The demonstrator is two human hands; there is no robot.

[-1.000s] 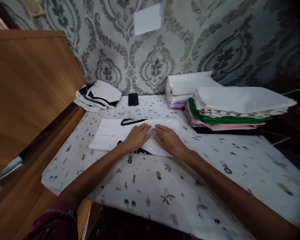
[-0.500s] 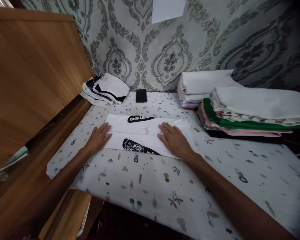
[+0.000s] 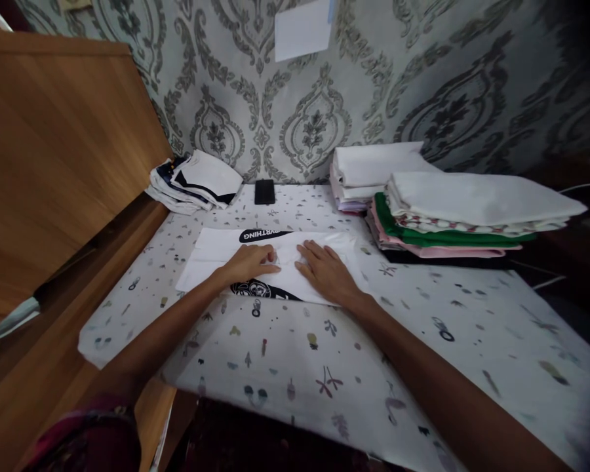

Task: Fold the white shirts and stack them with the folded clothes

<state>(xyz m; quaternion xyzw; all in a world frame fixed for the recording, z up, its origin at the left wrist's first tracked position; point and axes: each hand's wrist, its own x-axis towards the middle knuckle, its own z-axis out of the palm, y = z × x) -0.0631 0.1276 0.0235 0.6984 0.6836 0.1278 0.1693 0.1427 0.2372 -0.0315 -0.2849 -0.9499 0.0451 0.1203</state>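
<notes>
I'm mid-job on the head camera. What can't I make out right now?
All in the head view:
White folded cloth: areas under the left hand and right hand, covered by them.
Rear stack: part of its right side, behind the front stack.
Wall paper: part of its top, cut off by the upper edge.

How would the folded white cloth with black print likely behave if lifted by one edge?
The folded white cloth is probably floppy: it wrinkles between the left hand and right hand, so it may droop or unfold. Its thin, flat profile suggests it is fairly light. Lying flat, it seems unlikely to roll.
</notes>
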